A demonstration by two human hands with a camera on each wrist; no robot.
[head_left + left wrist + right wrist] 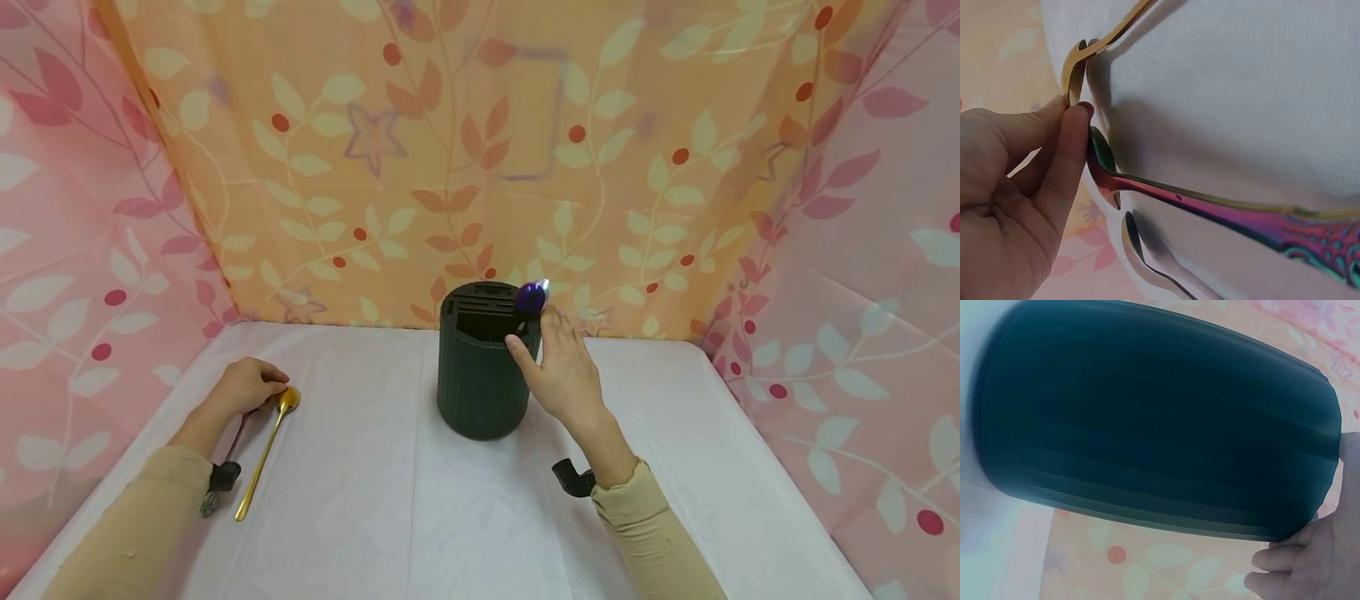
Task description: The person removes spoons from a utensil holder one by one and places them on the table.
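Note:
In the head view my left hand (243, 385) is at the bowl end of a gold spoon (262, 458) lying on the cloth. Up close, its thumb and fingertips pinch the tip of the gold bowl (1075, 72). Right beside those fingertips is the bowl of a rainbow-coloured spoon (1197, 203) with an ornate handle. My right hand (566, 375), fingers extended, rests against the right side and rim of a dark green ribbed utensil holder (480, 387). A shiny purple spoon (531, 297) sticks up from the holder near those fingers.
Another spoon (1147, 265) lies beyond the rainbow-coloured one. White cloth (360, 500) covers the table. A patterned orange curtain (420, 183) hangs behind it, with pink ones at both sides. Slots and a larger opening show in the holder's top.

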